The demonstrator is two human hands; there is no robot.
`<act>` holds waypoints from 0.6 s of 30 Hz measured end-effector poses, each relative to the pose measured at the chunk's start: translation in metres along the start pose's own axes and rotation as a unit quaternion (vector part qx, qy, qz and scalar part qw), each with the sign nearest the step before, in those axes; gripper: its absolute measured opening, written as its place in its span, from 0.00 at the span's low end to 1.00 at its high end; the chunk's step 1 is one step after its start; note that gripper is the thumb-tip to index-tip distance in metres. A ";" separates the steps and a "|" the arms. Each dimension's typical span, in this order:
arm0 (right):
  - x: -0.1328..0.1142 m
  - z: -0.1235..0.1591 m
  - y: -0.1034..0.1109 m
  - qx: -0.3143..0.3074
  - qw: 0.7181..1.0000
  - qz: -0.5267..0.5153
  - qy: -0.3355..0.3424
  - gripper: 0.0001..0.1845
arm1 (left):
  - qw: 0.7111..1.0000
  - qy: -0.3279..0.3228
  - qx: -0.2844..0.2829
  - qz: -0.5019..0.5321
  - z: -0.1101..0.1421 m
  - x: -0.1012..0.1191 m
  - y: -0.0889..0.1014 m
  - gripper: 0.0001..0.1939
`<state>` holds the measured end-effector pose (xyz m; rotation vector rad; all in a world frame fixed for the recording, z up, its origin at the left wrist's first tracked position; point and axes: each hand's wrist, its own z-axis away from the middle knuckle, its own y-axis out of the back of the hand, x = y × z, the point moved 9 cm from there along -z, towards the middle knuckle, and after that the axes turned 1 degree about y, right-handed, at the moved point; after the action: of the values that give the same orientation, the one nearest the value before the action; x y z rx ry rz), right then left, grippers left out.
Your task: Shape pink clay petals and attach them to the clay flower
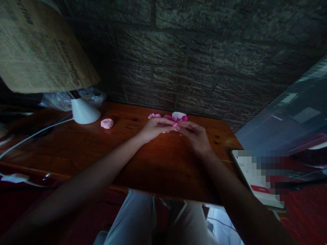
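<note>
My left hand (155, 129) and my right hand (194, 133) meet over the wooden table, fingertips pinched together. Between them is a small pink piece (175, 125), soft-looking; its exact kind is too small to make out. Just behind the fingers lie a white rounded piece (178, 115) and a darker pink round piece (184, 118). A pink frilled piece (154, 115), petal-like at its edge, sits past my left hand. My fingers partly hide this cluster. Farther left, a pale pink crumpled lump (107, 123) rests apart on the table.
A lamp with a newsprint shade (48, 51) and white base (85, 111) stands on the wooden table (163, 170) at left. Its white cord (38, 132) runs to the front edge. A clear plastic bag (56, 101) lies behind. A stone-patterned wall (168, 54) closes the back.
</note>
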<state>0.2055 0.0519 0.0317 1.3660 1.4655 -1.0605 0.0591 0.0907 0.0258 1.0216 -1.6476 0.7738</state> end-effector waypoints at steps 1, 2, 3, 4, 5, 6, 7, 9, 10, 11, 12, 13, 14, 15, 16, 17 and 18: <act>0.000 0.000 0.000 0.000 1.000 -0.001 0.000 0.15 | 1.000 0.001 0.000 -0.001 0.000 0.000 0.000 0.17; -0.001 0.000 0.000 -0.001 1.000 -0.002 0.001 0.15 | 1.000 0.001 0.000 -0.002 0.000 0.001 0.000 0.17; -0.001 0.001 0.000 -0.001 1.000 -0.002 0.003 0.15 | 1.000 0.001 0.001 -0.004 0.000 0.001 0.000 0.17; -0.002 0.001 0.000 0.000 1.000 -0.002 0.005 0.15 | 1.000 0.001 0.000 -0.006 0.001 0.002 0.000 0.17; -0.001 0.001 0.000 0.002 1.000 -0.002 0.006 0.14 | 1.000 0.003 -0.001 -0.008 0.001 0.002 0.000 0.17; -0.001 0.001 0.000 0.005 1.000 -0.001 0.006 0.14 | 1.000 0.004 -0.002 -0.006 0.001 0.002 0.000 0.17; 0.000 0.001 0.001 0.007 1.000 0.000 0.006 0.14 | 1.000 0.005 -0.005 -0.003 0.001 0.002 -0.001 0.16; 0.000 0.000 0.001 0.010 1.000 0.007 0.012 0.14 | 1.000 0.003 -0.009 0.007 0.001 0.002 -0.002 0.16; 0.000 0.000 0.002 0.011 1.000 0.010 0.017 0.13 | 1.000 0.000 -0.011 0.010 0.002 0.003 -0.003 0.16; 0.000 0.000 0.002 0.013 1.000 0.013 0.021 0.13 | 1.000 -0.002 -0.011 0.011 0.002 0.003 -0.003 0.15; 0.000 0.000 0.002 0.015 0.999 0.015 0.024 0.13 | 1.000 -0.002 -0.012 0.011 0.002 0.003 -0.004 0.15; 0.000 0.000 0.003 0.018 0.999 0.015 0.024 0.13 | 1.000 0.000 -0.012 0.011 0.002 0.003 -0.004 0.15; 0.001 0.000 0.004 0.022 0.999 0.013 0.022 0.13 | 1.000 0.003 -0.013 0.013 0.003 0.002 -0.005 0.15; 0.002 0.000 0.004 0.025 0.999 0.011 0.020 0.13 | 1.000 0.006 -0.015 0.015 0.003 0.001 -0.005 0.16; 0.002 0.000 0.005 0.027 0.999 0.008 0.020 0.14 | 1.000 0.008 -0.019 0.019 0.002 0.001 -0.006 0.16; 0.002 0.000 0.005 0.028 0.999 0.005 0.022 0.14 | 0.999 0.008 -0.023 0.021 0.002 0.001 -0.007 0.17; 0.002 0.000 0.005 0.028 0.999 0.004 0.025 0.14 | 0.999 0.006 -0.027 0.023 0.002 0.001 -0.008 0.17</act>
<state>0.2103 0.0524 0.0297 1.4451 1.4751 -1.0769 0.0652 0.0852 0.0261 0.9411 -1.6778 0.7599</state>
